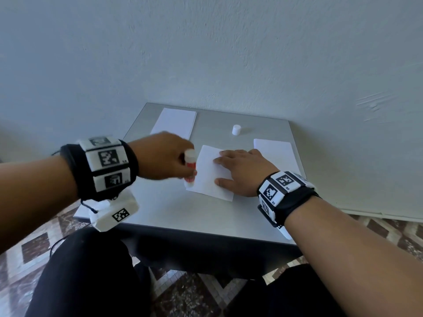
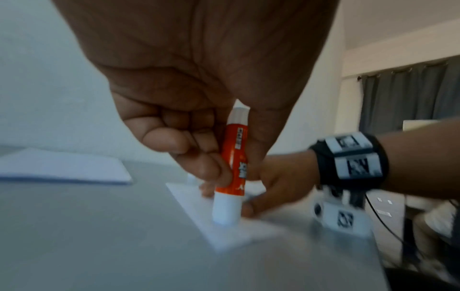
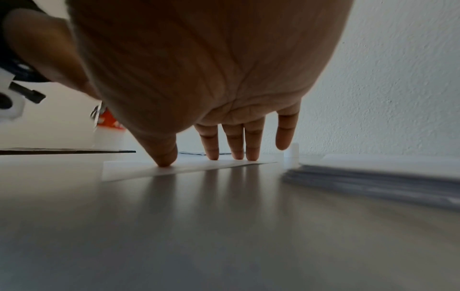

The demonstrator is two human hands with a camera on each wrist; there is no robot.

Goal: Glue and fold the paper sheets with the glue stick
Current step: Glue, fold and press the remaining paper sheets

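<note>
Glue is being applied: the glue stick point(image 1: 190, 165), gripped by the left hand point(image 1: 163, 155), is being rubbed along the paper sheet point(image 1: 207, 177) being pinned under the right hand's point(image 1: 242, 171) flat fingers, folding likely being required next.

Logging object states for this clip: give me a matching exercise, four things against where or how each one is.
Things:
1. glue stick
2. white cap
3. centre sheet
4. right paper stack

States:
A. standing alone near the table's far edge
B. pressed flat by the right hand
C. gripped by the left hand, tip on paper
D. untouched, beside the right hand

Pairs: 1-C, 2-A, 3-B, 4-D
</note>
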